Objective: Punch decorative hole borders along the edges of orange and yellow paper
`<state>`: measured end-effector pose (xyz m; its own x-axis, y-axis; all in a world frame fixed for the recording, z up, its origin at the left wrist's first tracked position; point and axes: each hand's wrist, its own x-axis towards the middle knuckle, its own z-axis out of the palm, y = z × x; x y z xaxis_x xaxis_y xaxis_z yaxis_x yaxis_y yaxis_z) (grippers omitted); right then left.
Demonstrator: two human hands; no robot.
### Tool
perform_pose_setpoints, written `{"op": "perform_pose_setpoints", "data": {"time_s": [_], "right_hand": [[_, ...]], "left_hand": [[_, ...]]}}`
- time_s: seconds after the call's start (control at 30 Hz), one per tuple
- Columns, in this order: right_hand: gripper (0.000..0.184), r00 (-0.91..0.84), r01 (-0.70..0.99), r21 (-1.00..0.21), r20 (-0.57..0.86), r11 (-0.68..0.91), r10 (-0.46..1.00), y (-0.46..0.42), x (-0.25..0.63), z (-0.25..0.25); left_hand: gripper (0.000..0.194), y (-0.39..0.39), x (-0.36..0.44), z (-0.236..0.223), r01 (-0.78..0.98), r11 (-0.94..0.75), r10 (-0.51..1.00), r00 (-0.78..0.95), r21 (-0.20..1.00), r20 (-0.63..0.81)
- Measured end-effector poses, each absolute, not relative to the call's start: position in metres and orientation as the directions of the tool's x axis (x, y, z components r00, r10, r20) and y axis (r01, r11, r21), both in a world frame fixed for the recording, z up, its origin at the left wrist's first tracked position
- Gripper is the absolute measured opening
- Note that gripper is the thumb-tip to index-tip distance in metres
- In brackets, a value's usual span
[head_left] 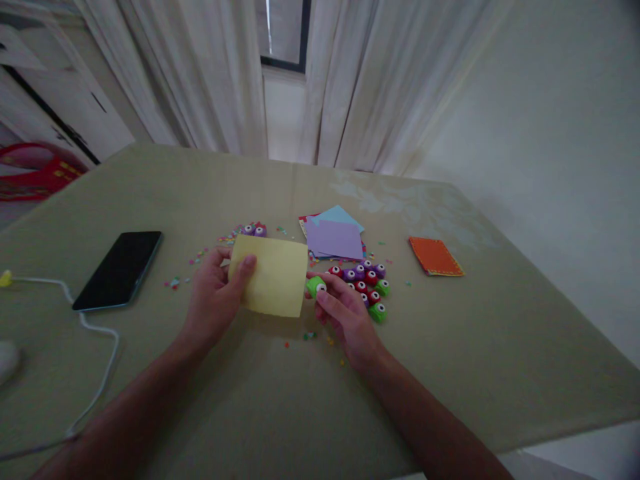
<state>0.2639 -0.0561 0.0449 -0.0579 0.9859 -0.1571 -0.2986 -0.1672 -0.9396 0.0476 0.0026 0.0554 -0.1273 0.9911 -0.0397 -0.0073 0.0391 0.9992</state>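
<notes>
My left hand (220, 287) grips a yellow sheet of paper (275, 277) by its left edge, thumb on top. Between the thumb and fingers of my right hand (350, 320) is a small green toy with an eye (315, 287), close to the paper's right edge. Just behind that hand, several red, purple and green eye toys (370, 277) lie grouped on the table. Two more purple eye toys (254, 230) show beyond the paper's top edge, partly hidden by it.
A stack of paper with a purple sheet (335, 239) on it lies farther back. An orange stitched square (436, 257) is at the right. On the left are a black tablet (120, 270) and a white cable (107, 328). Confetti bits (175, 283) are scattered about the table (240, 413).
</notes>
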Motion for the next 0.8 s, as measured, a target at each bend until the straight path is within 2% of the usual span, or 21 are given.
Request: {"op": "perform_pose_setpoints", "data": {"time_s": [0.57, 0.8], "right_hand": [[0.039, -0.077, -0.272, -0.937, -0.206, -0.219, 0.975, -0.0541, 0.2646, 0.0392], [0.040, -0.090, -0.269, -0.936, -0.209, -0.226, 0.974, -0.0542, 0.2648, 0.0407]], "left_hand": [[0.043, 0.0013, 0.0476, 0.0529, -0.002, 0.025, 0.991, -0.131, 1.000, -0.025], [0.047, 0.0046, 0.0446, 0.0470, -0.014, -0.033, 0.992, -0.120, 0.999, 0.031]]}}
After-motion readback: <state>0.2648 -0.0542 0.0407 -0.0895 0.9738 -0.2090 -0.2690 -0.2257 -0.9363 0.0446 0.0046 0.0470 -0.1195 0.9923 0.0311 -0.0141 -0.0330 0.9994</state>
